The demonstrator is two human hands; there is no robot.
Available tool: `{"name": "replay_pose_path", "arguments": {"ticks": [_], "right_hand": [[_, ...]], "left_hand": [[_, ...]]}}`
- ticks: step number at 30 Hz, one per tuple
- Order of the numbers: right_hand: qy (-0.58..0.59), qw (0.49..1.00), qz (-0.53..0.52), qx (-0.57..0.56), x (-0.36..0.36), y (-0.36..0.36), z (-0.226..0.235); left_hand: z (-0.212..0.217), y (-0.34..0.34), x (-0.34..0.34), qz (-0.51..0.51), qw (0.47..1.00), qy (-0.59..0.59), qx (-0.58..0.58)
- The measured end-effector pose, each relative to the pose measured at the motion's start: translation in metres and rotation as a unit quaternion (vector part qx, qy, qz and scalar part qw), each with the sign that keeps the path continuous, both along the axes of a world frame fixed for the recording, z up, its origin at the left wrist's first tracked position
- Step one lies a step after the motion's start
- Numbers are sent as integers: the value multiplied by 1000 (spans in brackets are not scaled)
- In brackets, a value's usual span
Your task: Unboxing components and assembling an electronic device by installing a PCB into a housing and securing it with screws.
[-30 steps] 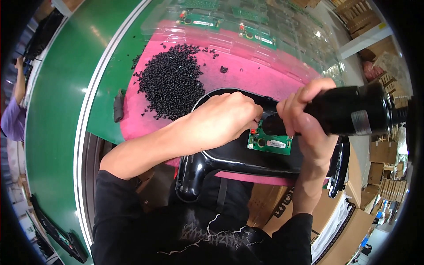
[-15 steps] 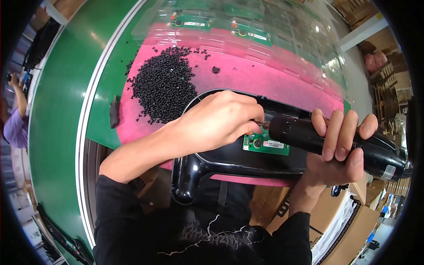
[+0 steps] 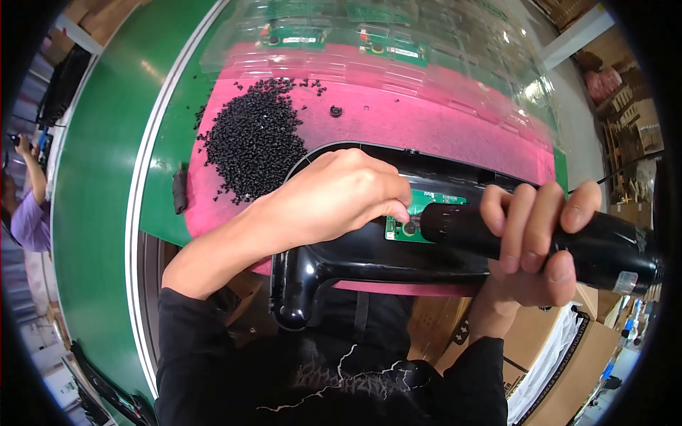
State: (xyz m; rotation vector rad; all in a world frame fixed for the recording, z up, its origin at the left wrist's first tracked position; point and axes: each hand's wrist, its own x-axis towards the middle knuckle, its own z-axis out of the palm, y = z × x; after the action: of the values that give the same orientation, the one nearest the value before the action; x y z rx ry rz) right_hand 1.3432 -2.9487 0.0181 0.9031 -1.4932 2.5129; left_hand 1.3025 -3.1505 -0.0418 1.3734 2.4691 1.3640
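My right hand (image 3: 533, 231) is wrapped round a black electric screwdriver (image 3: 458, 224), which lies nearly level and points left. Its nose is over a green circuit board (image 3: 439, 198). That board sits inside a long black plastic housing (image 3: 376, 255) with a rounded left end. The thumb and fingers of my left hand (image 3: 352, 195) are pinched together beside the screwdriver's tip, just above the board. What they grip, if anything, is too small to make out. Part of the board is hidden under the screwdriver and my fingers.
A heap of small black screws (image 3: 252, 138) lies on the pink mat (image 3: 426, 113), with a small black ring-shaped part (image 3: 336, 111) near it. Clear plastic trays (image 3: 469, 78) with green boards stand at the back. Cardboard boxes (image 3: 568, 362) are at lower right; another person (image 3: 32, 213) is at far left.
The screwdriver has tilted and shifted left and slightly down, its nose now covering the board's middle. My left fingers have moved left and down with the tip.
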Motion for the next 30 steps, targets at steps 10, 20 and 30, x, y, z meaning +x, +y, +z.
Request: {"name": "replay_pose_path", "arguments": {"ticks": [10, 20, 30], "right_hand": [[37, 997, 26, -70, -2, 6, -1], [8, 1000, 12, -26, 2, 6, 0], [-13, 993, 89, 76, 0, -2, -4]], "left_hand": [[1, -3, 1, -15, 1000, 8, 14], [7, 4, 4, -40, 992, -109, -46], [6, 0, 5, 50, 994, -20, -90]]}}
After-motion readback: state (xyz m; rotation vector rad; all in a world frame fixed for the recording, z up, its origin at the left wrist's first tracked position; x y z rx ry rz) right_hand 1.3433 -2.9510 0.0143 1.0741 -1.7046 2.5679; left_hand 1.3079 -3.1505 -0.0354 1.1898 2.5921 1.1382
